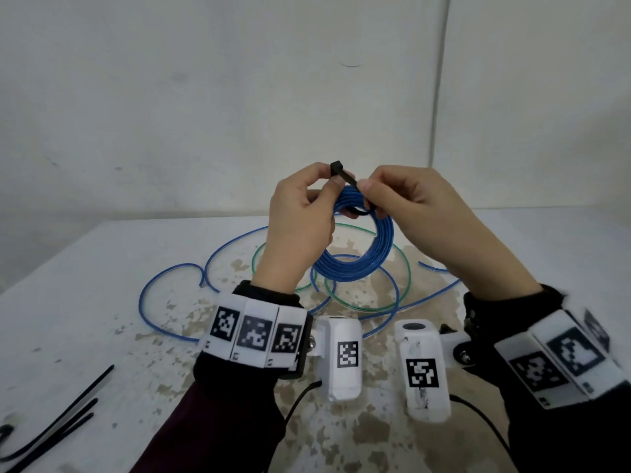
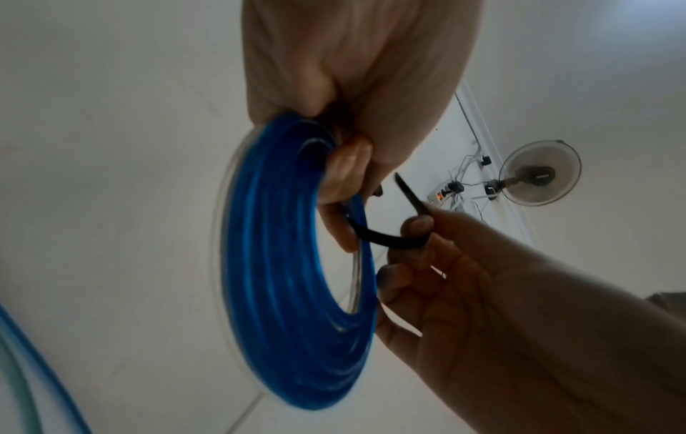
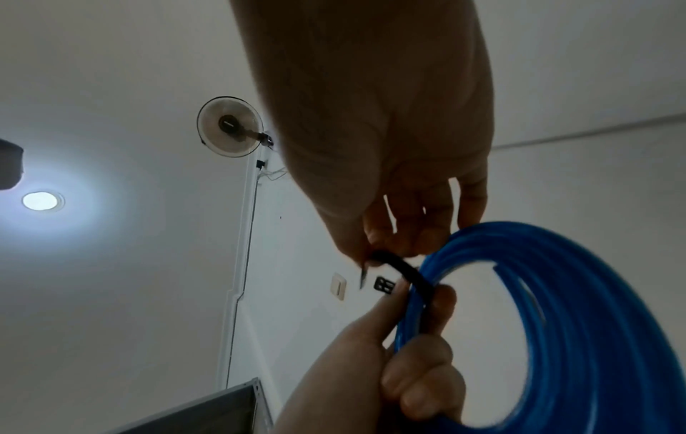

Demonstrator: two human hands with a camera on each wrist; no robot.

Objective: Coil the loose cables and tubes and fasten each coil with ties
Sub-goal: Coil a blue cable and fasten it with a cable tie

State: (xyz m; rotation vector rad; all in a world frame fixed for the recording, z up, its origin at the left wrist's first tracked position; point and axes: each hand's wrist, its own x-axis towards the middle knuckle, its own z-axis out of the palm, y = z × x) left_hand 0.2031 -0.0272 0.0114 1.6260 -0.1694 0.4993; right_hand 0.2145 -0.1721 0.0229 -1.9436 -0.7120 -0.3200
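Observation:
A blue tube coil (image 1: 358,254) hangs upright above the table, held up between both hands. My left hand (image 1: 327,189) grips its top left with fingers curled through the ring, holding the black zip tie (image 1: 346,175) against it. The tie's square head sticks up above that hand. My right hand (image 1: 367,191) pinches the tie's tail, which loops under the coil strands. In the left wrist view the tie (image 2: 390,239) crosses from the coil (image 2: 282,293) to the right hand's fingertips. In the right wrist view the tie (image 3: 412,273) bends over the coil (image 3: 594,323), its pointed tip near the head.
Loose blue tube (image 1: 170,268) and thin green tube (image 1: 403,268) sprawl on the worn white table (image 1: 85,319) under the hands. Spare black ties (image 1: 68,414) lie at the near left. A white wall stands close behind the table.

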